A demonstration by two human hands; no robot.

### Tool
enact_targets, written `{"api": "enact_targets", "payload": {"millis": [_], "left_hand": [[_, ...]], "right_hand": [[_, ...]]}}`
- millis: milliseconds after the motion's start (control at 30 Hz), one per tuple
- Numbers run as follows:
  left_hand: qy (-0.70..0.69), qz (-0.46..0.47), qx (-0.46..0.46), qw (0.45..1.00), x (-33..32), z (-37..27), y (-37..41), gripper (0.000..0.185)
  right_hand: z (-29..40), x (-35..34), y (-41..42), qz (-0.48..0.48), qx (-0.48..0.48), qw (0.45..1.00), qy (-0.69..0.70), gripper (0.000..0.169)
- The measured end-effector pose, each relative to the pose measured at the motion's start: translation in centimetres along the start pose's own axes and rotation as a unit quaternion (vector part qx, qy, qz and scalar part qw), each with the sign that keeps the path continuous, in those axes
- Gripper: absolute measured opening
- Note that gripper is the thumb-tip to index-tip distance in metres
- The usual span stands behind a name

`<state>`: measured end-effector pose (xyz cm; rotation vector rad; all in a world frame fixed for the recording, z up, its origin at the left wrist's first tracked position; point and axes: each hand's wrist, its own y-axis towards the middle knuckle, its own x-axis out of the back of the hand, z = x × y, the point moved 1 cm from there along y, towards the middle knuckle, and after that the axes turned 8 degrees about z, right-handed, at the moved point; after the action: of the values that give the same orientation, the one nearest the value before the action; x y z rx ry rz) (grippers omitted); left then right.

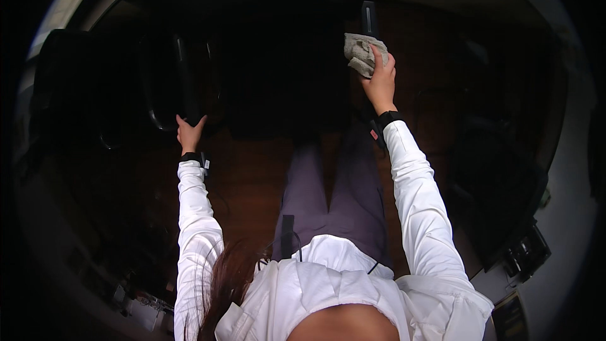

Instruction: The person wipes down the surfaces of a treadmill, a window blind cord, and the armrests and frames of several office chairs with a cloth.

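Note:
My right hand (380,78) is closed on a crumpled light grey cloth (360,52), which lies against the near end of a dark armrest (369,16). To the left, my left hand (190,135) touches the near end of another dark armrest (185,76), its thumb and a finger spread to either side; its other fingers are hard to make out. Between the two armrests is a very dark, wide seat-like surface (284,71), with few details showing. Both wrists wear black bands with small devices attached.
Dark furniture with curved shiny metal tubing (152,116) stands at the left. A brown wooden floor (246,189) shows around my legs. Bulky dark objects stand at the right, with a black device (528,251) near the wall. Thin cables hang at my waist.

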<state>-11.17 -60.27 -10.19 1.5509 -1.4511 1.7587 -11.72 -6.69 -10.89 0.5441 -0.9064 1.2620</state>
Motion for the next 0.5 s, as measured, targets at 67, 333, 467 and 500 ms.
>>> {"api": "enact_targets", "payload": {"millis": [67,333,467,500], "left_hand": [[-0.066,0.034,-0.020,0.997,0.2,1.3,1.4,0.089],[-0.035,-0.012,-0.007,0.999,-1.8,3.2,1.5,0.066],[-0.030,-0.022,-0.013,0.999,-1.5,1.9,0.9,0.062],[-0.026,-0.024,-0.011,0.999,-1.5,2.2,0.6,0.062]], "right_hand": [[0.7,0.4,-0.4,-0.012,-0.017,1.000,0.024,0.083],[1.8,1.1,-0.2,0.001,-0.016,0.997,0.071,0.085],[1.1,0.7,-0.2,-0.009,-0.010,0.997,0.071,0.085],[1.1,0.5,-0.3,-0.005,-0.012,0.997,0.070,0.084]]}}
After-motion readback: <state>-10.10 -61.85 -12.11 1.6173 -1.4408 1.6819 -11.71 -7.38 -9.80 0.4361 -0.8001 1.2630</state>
